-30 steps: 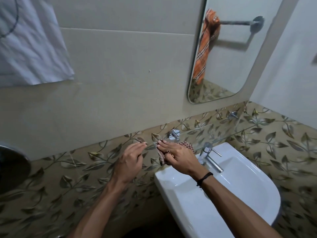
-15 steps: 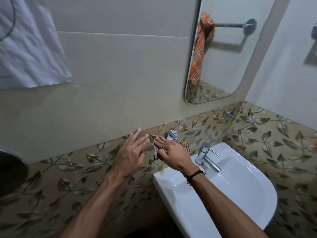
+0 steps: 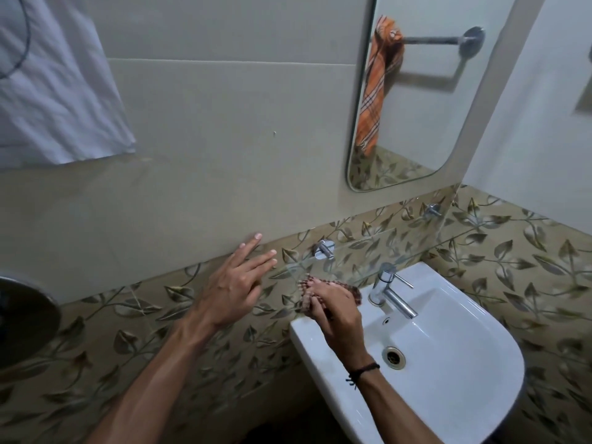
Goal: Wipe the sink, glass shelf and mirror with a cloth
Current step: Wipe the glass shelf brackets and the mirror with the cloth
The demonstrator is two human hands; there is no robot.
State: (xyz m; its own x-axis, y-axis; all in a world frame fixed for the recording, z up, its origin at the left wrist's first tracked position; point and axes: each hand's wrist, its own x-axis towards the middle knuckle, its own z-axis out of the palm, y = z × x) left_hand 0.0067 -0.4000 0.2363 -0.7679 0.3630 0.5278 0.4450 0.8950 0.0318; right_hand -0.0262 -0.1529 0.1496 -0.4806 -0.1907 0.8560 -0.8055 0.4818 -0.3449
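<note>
A white sink hangs on the leaf-patterned wall at lower right, with a chrome tap at its back. Above it runs a clear glass shelf on chrome brackets. The mirror is mounted higher up. My right hand presses a small red checked cloth against the left end of the shelf, just over the sink's back left corner. My left hand is flat on the wall tiles left of the shelf, fingers spread and holding nothing.
A white towel hangs at upper left. A dark round object juts in at the left edge. The mirror reflects an orange checked towel on a chrome rail. A white wall closes the right side.
My left hand has slid up and left along the wall and spread its fingers. My right hand with the cloth has dropped lower at the shelf's left end.
</note>
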